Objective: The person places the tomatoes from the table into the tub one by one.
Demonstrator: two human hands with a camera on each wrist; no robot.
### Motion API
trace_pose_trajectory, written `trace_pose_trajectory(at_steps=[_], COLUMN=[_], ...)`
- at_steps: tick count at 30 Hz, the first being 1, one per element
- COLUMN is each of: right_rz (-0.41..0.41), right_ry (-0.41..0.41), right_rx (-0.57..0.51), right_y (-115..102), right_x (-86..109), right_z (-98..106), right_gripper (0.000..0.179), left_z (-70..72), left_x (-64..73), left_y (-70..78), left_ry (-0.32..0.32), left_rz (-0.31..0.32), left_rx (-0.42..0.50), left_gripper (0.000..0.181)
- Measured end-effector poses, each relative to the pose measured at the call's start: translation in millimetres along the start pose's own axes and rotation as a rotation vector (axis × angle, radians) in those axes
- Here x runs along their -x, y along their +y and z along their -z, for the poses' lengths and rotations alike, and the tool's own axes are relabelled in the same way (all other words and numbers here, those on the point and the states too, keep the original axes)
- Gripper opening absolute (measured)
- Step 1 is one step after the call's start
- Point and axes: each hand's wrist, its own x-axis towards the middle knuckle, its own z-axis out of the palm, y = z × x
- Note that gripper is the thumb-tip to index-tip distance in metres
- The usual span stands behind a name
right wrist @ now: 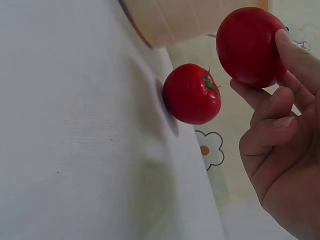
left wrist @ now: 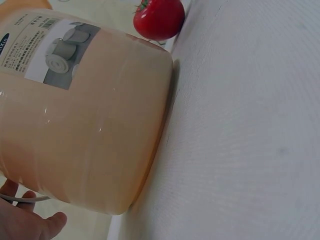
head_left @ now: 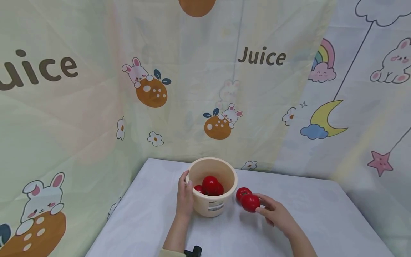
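A cream plastic bucket [head_left: 200, 207] stands on the table, its mouth facing up toward the head camera. Several red tomatoes [head_left: 210, 185] lie inside it. My left hand [head_left: 184, 198] grips the bucket's left side near the rim; the left wrist view shows its fingers [left wrist: 30, 200] by a thin handle. Between thumb and fingers, my right hand [head_left: 277, 215] pinches a tomato [right wrist: 250, 47], raised off the table right of the bucket. Another tomato [right wrist: 192, 94], with a green stem, sits on the table just behind the held one.
A white cloth covers the table [head_left: 321, 214]. Printed fabric curtains [head_left: 179, 117] hang behind it and along both sides. A printed label [left wrist: 60, 55] is stuck on the bucket's wall. Something black [head_left: 194, 251] is at the left wrist.
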Motion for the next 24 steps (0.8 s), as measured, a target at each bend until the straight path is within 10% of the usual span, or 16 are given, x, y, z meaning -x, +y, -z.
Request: trace_pose_trajectory(at_steps=[24], right_rz=[0.162], right_ry=[-0.032], right_rx=[0.019], right_y=[-54], right_x=[-11.3], right_z=[38], right_gripper=[0.064], left_z=[0.0], left_x=[1.3], left_y=[2.5], left_ry=[0.001], left_rz=[0.025], left_rx=[0.0], left_gripper=[0.042])
